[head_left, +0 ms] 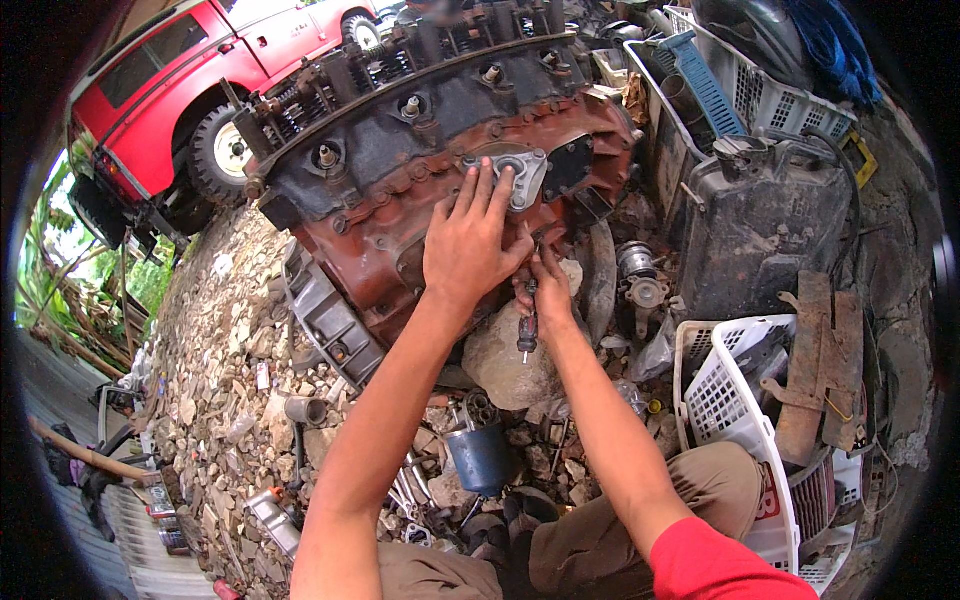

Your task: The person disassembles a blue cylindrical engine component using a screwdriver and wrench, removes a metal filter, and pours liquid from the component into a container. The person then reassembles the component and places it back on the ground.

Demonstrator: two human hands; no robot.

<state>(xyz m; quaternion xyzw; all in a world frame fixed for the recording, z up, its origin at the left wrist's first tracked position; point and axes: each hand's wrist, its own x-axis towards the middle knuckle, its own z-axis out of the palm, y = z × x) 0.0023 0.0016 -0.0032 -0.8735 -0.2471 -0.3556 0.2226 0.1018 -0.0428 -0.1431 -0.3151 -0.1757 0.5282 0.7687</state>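
I lay my left hand (468,240) flat, fingers extended and not gripping, with fingertips on the grey metal bracket (528,183) against the red-brown engine block (355,262); the step appears to be positioning this part. The next move likely calls for steady pressure there while the screwdriver-like tool (528,330) is aligned. My right hand (548,288) grips that tool tip-down, below and apart from the bracket.

Head camera: left fisheye, worn on the head, looking down and forward
Engine block (360,268): near, upper centre
Forearms (378,420): very near, from the lower edge
Red off-road vehicle (228,76): farther off
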